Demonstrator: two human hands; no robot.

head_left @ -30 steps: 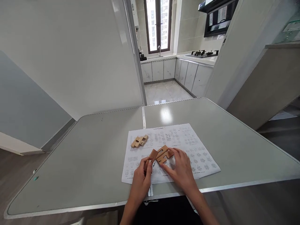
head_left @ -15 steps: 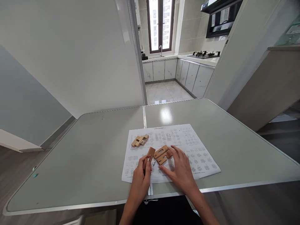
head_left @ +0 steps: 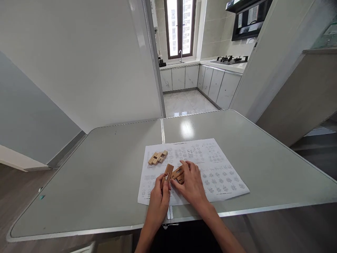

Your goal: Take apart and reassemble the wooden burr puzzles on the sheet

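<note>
My left hand [head_left: 159, 192] is closed around a brown wooden puzzle piece [head_left: 169, 171] with a cut-out, held tilted above the paper sheet. Just to its right, my right hand [head_left: 191, 182] has its thumb and fingers around a slotted wooden puzzle piece marked 2 [head_left: 177, 172], thumb at the near side and fingertips at the far end. Another notched wooden piece [head_left: 180, 179] lies against it, mostly covered by my right hand. Lighter wooden pieces [head_left: 157, 157], fitted side by side, rest on the sheet beyond my left hand.
Beneath the pieces lies a white paper sheet [head_left: 223, 168] printed with small diagrams, across the metal seam of a grey-green table [head_left: 105, 175]. A small teal bit [head_left: 42, 197] sits by the left edge. Beyond the table is a kitchen with cabinets [head_left: 178, 78] and a stove [head_left: 231, 59].
My right hand has moved left and its fingers have closed in over the pieces. The numbered pieces have shifted slightly left. My left hand keeps its piece in nearly the same place.
</note>
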